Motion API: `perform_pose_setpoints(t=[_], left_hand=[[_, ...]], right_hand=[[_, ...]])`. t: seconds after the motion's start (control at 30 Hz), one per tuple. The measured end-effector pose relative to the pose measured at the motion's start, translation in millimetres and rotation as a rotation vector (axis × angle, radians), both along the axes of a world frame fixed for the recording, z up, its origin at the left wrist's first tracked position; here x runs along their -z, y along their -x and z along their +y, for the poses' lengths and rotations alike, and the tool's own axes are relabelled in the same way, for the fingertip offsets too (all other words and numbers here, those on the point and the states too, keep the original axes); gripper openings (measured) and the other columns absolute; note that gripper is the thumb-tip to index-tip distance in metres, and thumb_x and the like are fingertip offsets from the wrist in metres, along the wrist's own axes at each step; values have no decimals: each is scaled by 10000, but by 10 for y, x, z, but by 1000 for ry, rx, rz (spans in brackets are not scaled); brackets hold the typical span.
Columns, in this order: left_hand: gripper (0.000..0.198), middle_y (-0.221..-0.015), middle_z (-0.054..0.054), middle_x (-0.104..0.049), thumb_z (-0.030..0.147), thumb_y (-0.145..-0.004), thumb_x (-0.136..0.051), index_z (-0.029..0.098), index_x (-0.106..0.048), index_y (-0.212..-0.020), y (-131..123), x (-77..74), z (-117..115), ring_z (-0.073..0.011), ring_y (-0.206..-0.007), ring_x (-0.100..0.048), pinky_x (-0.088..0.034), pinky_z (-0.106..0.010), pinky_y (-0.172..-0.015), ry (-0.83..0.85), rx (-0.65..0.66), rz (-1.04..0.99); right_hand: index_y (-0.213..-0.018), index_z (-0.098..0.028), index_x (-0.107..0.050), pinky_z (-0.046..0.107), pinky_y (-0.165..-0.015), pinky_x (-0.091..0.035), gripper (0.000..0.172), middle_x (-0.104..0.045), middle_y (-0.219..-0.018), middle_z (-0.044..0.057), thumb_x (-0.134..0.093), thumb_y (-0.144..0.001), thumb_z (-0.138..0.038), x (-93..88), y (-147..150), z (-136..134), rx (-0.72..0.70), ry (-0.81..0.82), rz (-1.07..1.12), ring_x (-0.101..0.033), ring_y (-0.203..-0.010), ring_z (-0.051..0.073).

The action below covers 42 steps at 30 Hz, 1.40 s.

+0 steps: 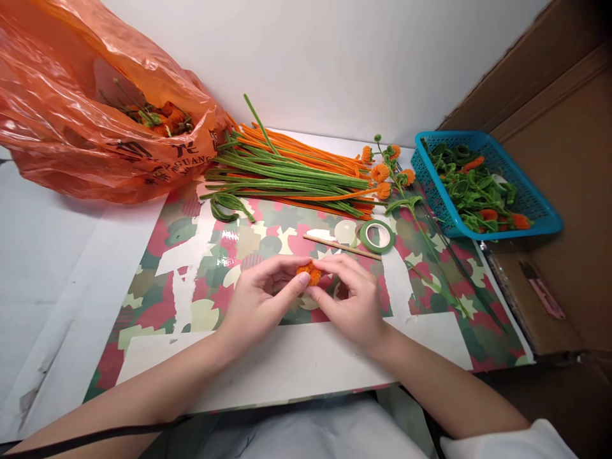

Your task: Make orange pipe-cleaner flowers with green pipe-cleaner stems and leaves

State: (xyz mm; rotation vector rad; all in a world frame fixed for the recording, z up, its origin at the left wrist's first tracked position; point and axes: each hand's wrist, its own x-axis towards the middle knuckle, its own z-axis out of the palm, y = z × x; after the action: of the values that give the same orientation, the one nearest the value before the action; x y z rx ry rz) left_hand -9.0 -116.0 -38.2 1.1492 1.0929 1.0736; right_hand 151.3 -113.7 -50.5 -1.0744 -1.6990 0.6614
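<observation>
Between the fingertips of both hands is a small orange pipe-cleaner flower head [310, 274], held above the patterned mat. My left hand [265, 293] pinches it from the left, thumb across its front. From the right, my right hand [349, 296] grips its edge with thumb and index finger. Just beyond the hands lie a thin wooden stick [342, 246] and a roll of green floral tape [377, 236]. Farther back, green pipe cleaners [291, 169] lie over orange pipe cleaners [310, 150]. Right of them rests a stem with several orange pipe-cleaner flowers [380, 173].
An orange plastic bag [109, 127] with flower pieces inside stands at the back left. At the right sits a blue basket [509, 226] of green leaves and orange pieces. A pink utility knife [545, 293] lies on cardboard. Loose green leaves [229, 203] are near the bag.
</observation>
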Motion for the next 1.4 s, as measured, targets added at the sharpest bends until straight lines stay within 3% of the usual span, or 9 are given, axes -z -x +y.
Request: perform_pose_setpoints(t=[0.17,0.37,0.63,1.03,1.23,1.4], left_hand=[[145,-806,13,-722,275,-864,-677,227,-704,-999,-2,-49,20,-87,-591,-676,-616,-195,-642,16,3,-7],[197,-957,-43,-746,302,-832,-711,197,-721,-998,-1,-22,12,-156,-822,-722,-612,-193,-678,61,-3,-15],[93,-765,-16,-741,277,-799,-728,188,-727,-827,9,-76,55,-162,-721,-713,-604,-222,-631,112,33,-30],[247,-625,-10,-674,400,-797,-719,174,-697,-700,25,-57,87,-144,-590,-653,-595,-280,-639,269,46,-120],[232,-698,-17,-700,386,-770,-757,169,-707,-706,43,-20,116,-150,-644,-681,-594,-277,-665,363,109,-308],[231,-700,-14,-709,387,-758,-773,170,-712,-708,54,5,131,-140,-651,-685,-590,-261,-696,389,123,-330]], right_hand=[[-1064,-207,-669,320,-707,-612,308,-672,-938,65,-751,-769,-172,-51,-5,-1,21,-86,6,-667,-892,192],[-1006,-246,-718,303,-654,-602,232,-677,-893,48,-697,-819,-109,-47,-13,3,89,-291,-46,-683,-810,173],[-1039,-213,-727,306,-675,-598,263,-709,-878,61,-681,-819,-77,-35,6,3,67,-287,-63,-692,-807,176],[-1066,-222,-694,340,-702,-588,258,-700,-917,71,-649,-836,-112,8,-6,-18,44,-261,-118,-685,-826,187],[-1038,-214,-693,339,-717,-588,227,-695,-923,74,-646,-842,-108,6,-16,-13,27,-250,-102,-687,-845,186],[-1056,-226,-690,327,-694,-593,247,-697,-920,69,-644,-844,-107,9,-13,-12,33,-257,-84,-689,-832,184]])
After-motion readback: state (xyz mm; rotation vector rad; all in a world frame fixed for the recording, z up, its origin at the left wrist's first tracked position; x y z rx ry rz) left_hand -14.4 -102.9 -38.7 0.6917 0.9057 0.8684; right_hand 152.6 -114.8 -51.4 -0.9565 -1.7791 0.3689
